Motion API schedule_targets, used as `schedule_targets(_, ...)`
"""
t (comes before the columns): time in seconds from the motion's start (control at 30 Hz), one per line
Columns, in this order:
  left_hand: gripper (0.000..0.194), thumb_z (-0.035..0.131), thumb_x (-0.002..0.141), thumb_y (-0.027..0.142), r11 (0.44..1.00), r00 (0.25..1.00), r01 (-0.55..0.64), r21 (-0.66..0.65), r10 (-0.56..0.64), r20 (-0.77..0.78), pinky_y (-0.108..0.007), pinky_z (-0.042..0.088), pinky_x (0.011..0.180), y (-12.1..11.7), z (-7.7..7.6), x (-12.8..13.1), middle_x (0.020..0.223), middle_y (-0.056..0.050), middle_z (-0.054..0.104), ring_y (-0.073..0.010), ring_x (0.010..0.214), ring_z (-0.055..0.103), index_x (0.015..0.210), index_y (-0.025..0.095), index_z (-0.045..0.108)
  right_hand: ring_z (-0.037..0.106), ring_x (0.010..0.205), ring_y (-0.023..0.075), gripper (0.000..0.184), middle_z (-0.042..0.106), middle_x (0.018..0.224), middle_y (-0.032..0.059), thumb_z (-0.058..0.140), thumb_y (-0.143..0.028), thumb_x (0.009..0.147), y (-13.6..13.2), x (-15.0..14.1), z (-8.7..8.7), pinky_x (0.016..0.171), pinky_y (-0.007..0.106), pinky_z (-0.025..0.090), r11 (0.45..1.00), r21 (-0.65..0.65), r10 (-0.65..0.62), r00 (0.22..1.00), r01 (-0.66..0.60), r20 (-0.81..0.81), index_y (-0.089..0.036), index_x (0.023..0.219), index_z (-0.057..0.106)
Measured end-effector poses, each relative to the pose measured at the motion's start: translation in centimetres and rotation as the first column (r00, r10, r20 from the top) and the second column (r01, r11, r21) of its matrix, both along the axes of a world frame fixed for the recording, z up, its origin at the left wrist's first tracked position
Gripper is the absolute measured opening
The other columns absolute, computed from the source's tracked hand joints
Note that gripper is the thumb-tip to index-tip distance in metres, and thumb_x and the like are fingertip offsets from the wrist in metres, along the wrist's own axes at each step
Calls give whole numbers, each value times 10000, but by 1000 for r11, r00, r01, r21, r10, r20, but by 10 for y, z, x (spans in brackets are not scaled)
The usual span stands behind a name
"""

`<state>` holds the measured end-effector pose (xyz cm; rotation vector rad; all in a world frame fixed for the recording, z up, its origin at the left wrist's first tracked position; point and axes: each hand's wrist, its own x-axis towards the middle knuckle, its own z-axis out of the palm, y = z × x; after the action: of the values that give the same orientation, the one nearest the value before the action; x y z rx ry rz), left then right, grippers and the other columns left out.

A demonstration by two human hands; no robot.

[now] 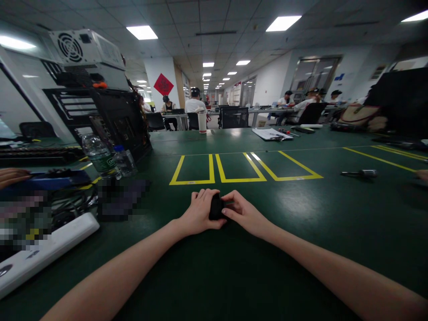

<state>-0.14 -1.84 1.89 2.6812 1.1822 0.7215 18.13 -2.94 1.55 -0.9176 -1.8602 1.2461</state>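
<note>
A small black object [216,207] rests low on the green table [301,223], held between both hands. My left hand [200,210] is curled round its left side. My right hand [242,213] pinches its right side with thumb and fingers. What the object is cannot be made out. Three yellow taped boxes [240,168] lie just beyond the hands.
Left: an open black computer case [113,120] with a power supply [88,49] on top, two water bottles [100,154], cables, a white box [47,249]. A screwdriver [359,173] lies at right. A cup [202,121] and papers [272,133] stand farther back. Other people sit at far desks.
</note>
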Motion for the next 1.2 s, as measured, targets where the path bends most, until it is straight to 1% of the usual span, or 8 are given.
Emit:
schedule_targets(0.07,652,623,644,430,1000,1000,-6,-1,6,2,-380,316,791,0,-1,0,1046,-73,472,-253,937,438,1171,195,320,516,1028,187,296,491,1099,40,507,-219,798,1,0,0,889,396,442,1000,4,-27,999,27,34,-224,1078,410)
schedule_targets(0.17,647,618,650,426,1000,1000,-4,-1,4,1,-380,316,790,0,-1,0,1049,-74,471,-255,941,437,1176,198,318,511,1038,193,328,488,1115,45,515,-203,789,0,1,1,903,414,430,1000,-3,-10,998,11,66,-223,1100,411)
schedule_targets(0.3,652,613,655,424,1000,1000,9,4,-9,6,-376,318,788,0,-1,0,1056,-76,465,-251,939,436,1184,190,313,504,1051,184,328,488,1101,25,549,-159,759,-3,1,2,910,394,432,999,26,24,999,-24,26,-222,1052,415)
schedule_targets(0.47,662,626,641,422,1000,1000,3,10,-3,9,-370,318,781,1,-2,0,1048,-72,465,-246,926,436,1176,185,315,539,990,171,228,505,1056,27,490,-207,809,-2,-1,1,852,368,466,1000,22,19,1000,-19,-3,-221,1026,420)
schedule_targets(0.63,653,626,639,421,1000,1000,-8,2,8,7,-372,311,777,1,-2,1,1040,-76,476,-256,929,438,1170,194,321,526,1014,191,304,496,1099,50,501,-240,802,0,-1,-1,881,404,438,999,29,-23,998,21,54,-220,1092,414)
schedule_targets(0.8,660,622,642,424,1000,1000,-4,9,4,11,-369,315,778,1,-3,-1,1036,-70,473,-251,930,439,1178,194,312,495,1065,192,333,488,1107,31,564,-171,747,-3,0,1,925,403,410,998,67,-6,999,4,39,-222,1046,427)
schedule_targets(1.0,666,623,640,432,1000,1000,0,12,0,3,-374,316,780,1,-2,0,1047,-78,467,-252,928,434,1177,183,318,538,996,175,209,512,1046,23,489,-220,810,-3,-1,1,851,370,464,1000,16,6,1000,-6,-20,-223,1011,429)
schedule_targets(1.2,644,611,652,434,1000,1000,0,4,0,6,-377,320,778,1,-1,0,1042,-76,467,-250,923,436,1173,185,326,527,1004,186,288,501,1085,50,498,-223,802,-2,-1,2,874,390,444,999,25,-39,998,38,52,-215,1079,419)
